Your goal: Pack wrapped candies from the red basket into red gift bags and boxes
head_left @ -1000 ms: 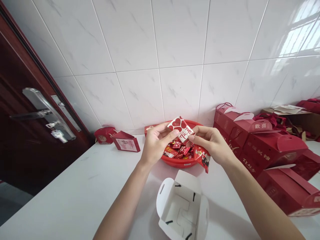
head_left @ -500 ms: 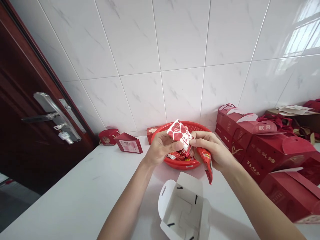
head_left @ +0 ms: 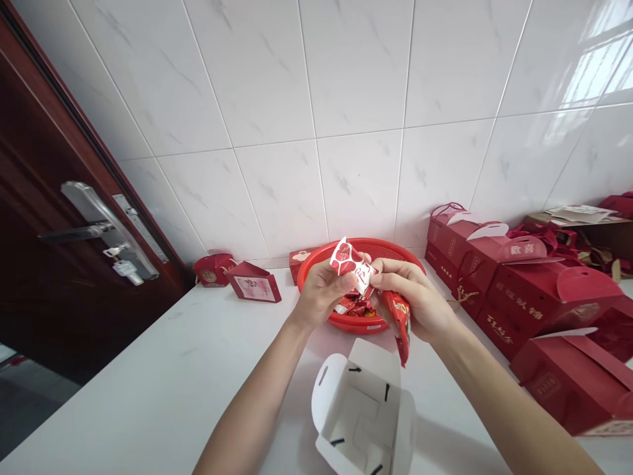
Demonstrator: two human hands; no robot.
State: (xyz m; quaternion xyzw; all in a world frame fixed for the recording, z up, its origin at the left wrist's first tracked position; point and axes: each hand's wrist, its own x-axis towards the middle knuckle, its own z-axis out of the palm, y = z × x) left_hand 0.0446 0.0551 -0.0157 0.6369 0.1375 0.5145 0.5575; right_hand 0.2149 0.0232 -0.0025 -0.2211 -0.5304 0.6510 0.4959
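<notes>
Our left hand (head_left: 320, 293) and right hand (head_left: 418, 297) pinch 1 white-and-red packet (head_left: 352, 264), apparently crumpled, above the red basket (head_left: 353, 324).

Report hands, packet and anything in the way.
Both hands, left and right, grip white-and-red printed packet. Right also holds shiny red wrapper. Open white cardboard box below, unobstructed.

Place: room indoors, exact kind unclear, perhaps a home
Wall: glossy marbled white tiles (head_left: 356, 171)
Door: dark red-brown panel (head_left: 59, 264), lever handle (head_left: 79, 232), hanging keys (head_left: 126, 269)
Worktop: plain white surface (head_left: 198, 356)
</notes>
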